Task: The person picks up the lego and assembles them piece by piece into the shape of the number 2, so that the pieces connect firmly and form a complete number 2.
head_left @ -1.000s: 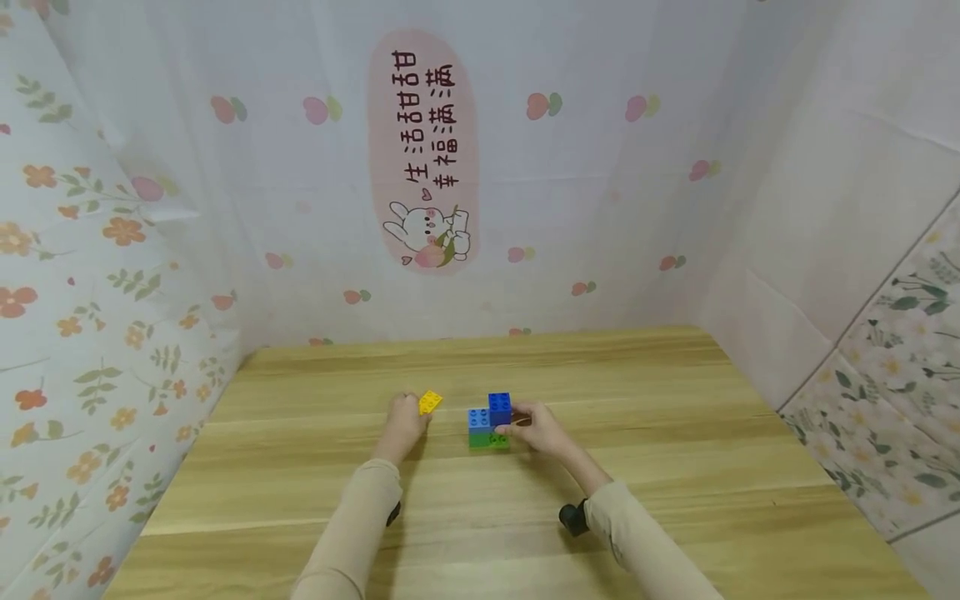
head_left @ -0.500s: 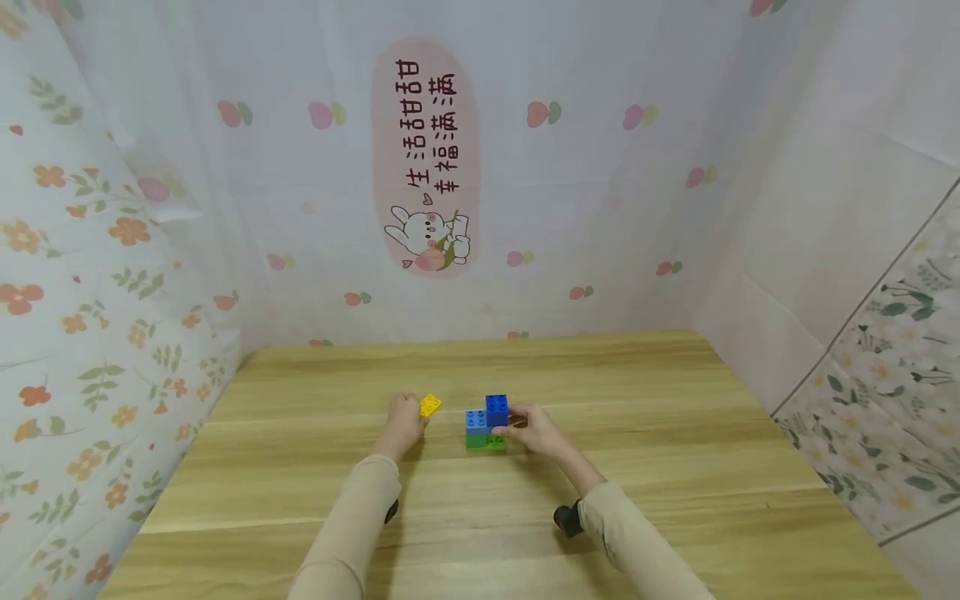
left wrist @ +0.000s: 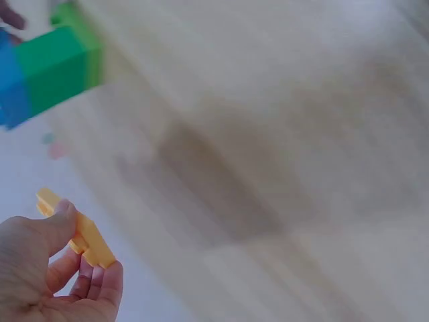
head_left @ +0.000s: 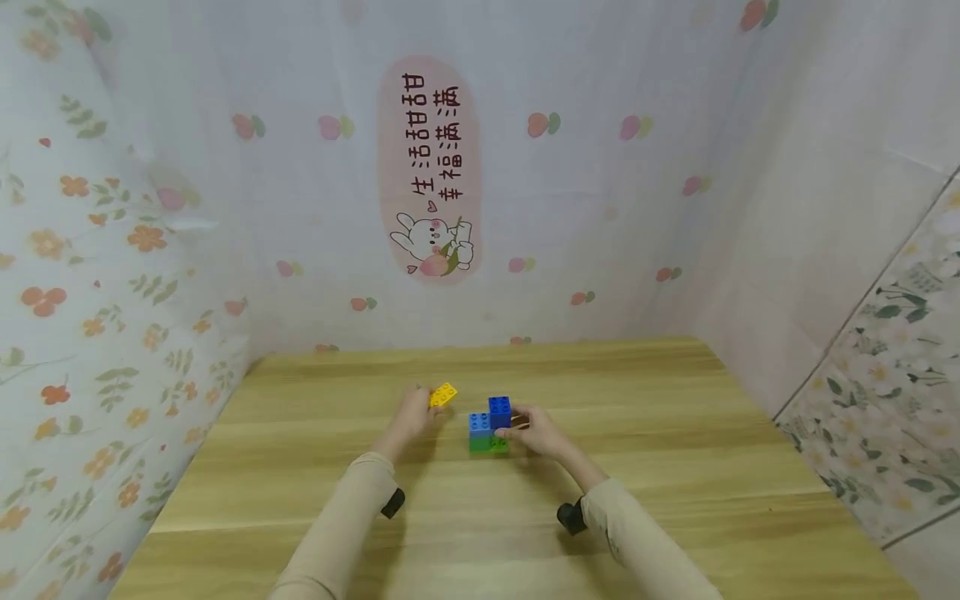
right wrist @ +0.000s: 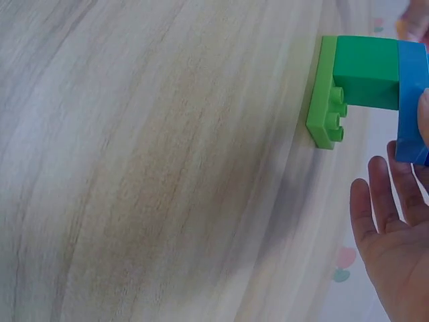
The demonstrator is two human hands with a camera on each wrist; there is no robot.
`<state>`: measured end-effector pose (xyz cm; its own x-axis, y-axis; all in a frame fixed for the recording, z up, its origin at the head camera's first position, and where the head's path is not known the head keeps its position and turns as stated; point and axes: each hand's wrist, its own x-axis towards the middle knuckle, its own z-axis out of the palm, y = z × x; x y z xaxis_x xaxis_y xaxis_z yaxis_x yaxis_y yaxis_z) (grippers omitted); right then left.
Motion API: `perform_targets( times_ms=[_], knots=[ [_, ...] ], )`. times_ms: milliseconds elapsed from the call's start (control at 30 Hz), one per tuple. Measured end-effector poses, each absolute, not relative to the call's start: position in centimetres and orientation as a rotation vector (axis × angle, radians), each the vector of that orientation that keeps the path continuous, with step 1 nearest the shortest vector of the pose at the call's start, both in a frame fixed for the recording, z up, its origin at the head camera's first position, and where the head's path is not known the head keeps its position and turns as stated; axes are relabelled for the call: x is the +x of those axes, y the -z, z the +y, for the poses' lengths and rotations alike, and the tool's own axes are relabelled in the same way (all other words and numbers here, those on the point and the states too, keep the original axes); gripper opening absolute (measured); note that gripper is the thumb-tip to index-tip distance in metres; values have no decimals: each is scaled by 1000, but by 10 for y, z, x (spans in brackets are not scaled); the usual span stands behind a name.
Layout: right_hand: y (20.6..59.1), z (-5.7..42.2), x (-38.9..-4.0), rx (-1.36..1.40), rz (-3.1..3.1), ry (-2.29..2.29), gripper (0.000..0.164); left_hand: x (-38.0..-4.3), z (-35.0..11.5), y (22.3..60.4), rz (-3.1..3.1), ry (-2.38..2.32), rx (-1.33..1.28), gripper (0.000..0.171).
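Observation:
My left hand (head_left: 414, 410) pinches a flat yellow toy brick (head_left: 444, 394) between thumb and fingers; the left wrist view shows this thin brick (left wrist: 94, 240) edge-on. To its right stands a small stack: a light green base plate (right wrist: 322, 94), a green brick (right wrist: 365, 70) on one side of it, a blue brick (head_left: 478, 423) above that, and a dark blue brick (head_left: 499, 407) at the top right. My right hand (head_left: 537, 431) holds the upper part of the stack from the right, thumb in front. Studs on the plate's right half show, with a gap above them.
The stack rests on a wood-grain table (head_left: 637, 417). A white printed cloth (head_left: 570, 208) hangs behind, with floral cloth (head_left: 112, 333) along the left. Dark wrist devices, one a black camera (head_left: 572, 517), sit at the sleeves.
My left hand has moved right with the yellow brick, closer to the stack, and the brick has turned slightly. The right hand stays at the stack. The head view has tilted a little upward.

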<state>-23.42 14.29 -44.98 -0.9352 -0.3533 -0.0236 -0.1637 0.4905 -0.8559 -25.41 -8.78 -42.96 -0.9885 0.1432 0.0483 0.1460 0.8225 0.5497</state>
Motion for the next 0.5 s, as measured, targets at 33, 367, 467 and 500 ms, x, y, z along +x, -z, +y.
perform_targets(
  times_ms=[33, 367, 467, 500],
  knots=[
    [449, 143, -234, -444, 2537, 1427, 50, -254, -85, 424, -2998, 905, -246, 37],
    [446, 142, -236, -469, 2517, 1414, 45, -245, -74, 385, -2988, 932, -381, 41],
    [444, 143, -234, -493, 2518, 1417, 44, -243, -73, 381, -2985, 930, -418, 40],
    [445, 144, -234, -538, 2523, 1424, 46, -242, -72, 380, -2984, 936, -427, 40]
  ],
)
